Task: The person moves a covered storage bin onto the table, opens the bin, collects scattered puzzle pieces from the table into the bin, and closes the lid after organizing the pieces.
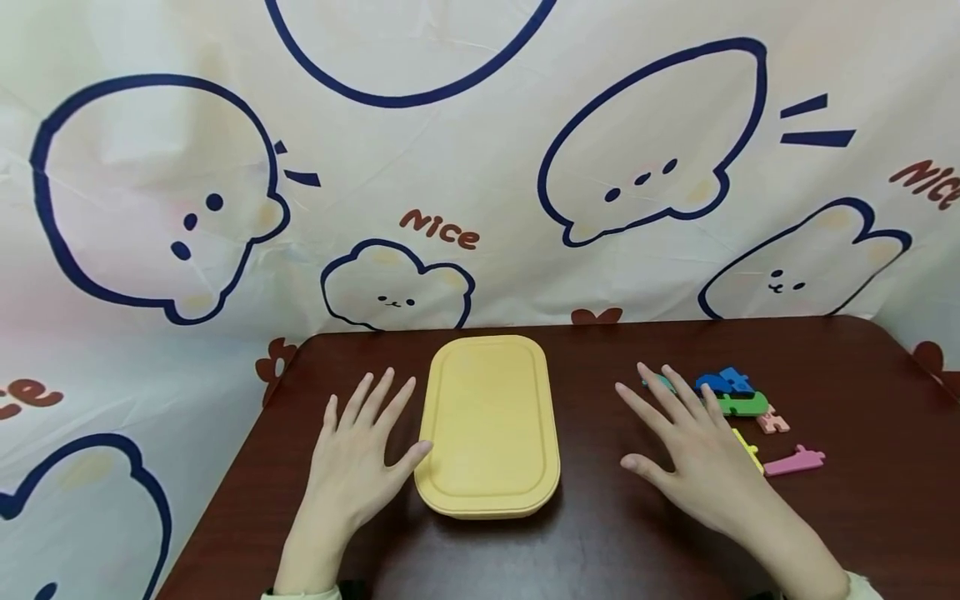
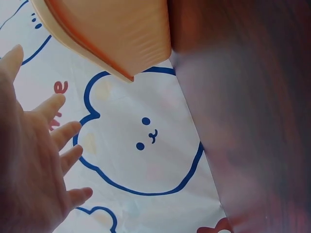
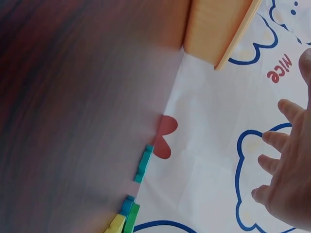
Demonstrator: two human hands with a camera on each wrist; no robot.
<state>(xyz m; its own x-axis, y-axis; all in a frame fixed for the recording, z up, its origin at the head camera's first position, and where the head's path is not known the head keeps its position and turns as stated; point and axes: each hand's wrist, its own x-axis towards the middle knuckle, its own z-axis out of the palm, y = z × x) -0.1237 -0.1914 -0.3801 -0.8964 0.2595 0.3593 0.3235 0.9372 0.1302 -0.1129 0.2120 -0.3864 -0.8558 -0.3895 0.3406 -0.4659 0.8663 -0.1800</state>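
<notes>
To the far left of the yellow box (image 1: pixel 487 425), a white cloth (image 1: pixel 187 392) printed with blue-outlined animal shapes is seen; its spread is continued behind the box. Just left of the box, the left hand (image 1: pixel 360 471) is held palm down with the fingers straight and spread; nothing is gripped by it. The box's left edge is overlapped by its thumb tip in the head view, but a gap is shown between hand and box from the left wrist.

The box itself is set lengthwise on the dark brown table (image 1: pixel 592 550). It is covered by its yellow lid, the rim of which is seen jutting past the walls from both wrists, so whatever may be inside cannot be told.

To the right of the box, and apart from it, the right hand (image 1: pixel 697 462) is held with the fingers straight and spread, nothing grasped. Beyond and beside that hand, loose flat pieces are scattered right of the box: first a teal piece (image 3: pixel 144 164), then blue pieces (image 1: pixel 737 380), a green piece (image 1: pixel 744 405), a yellow piece (image 1: pixel 748 450) partly hidden by the hand, a salmon piece (image 1: pixel 772 421) and, furthest from the box, a pink piece (image 1: pixel 797 461).
</notes>
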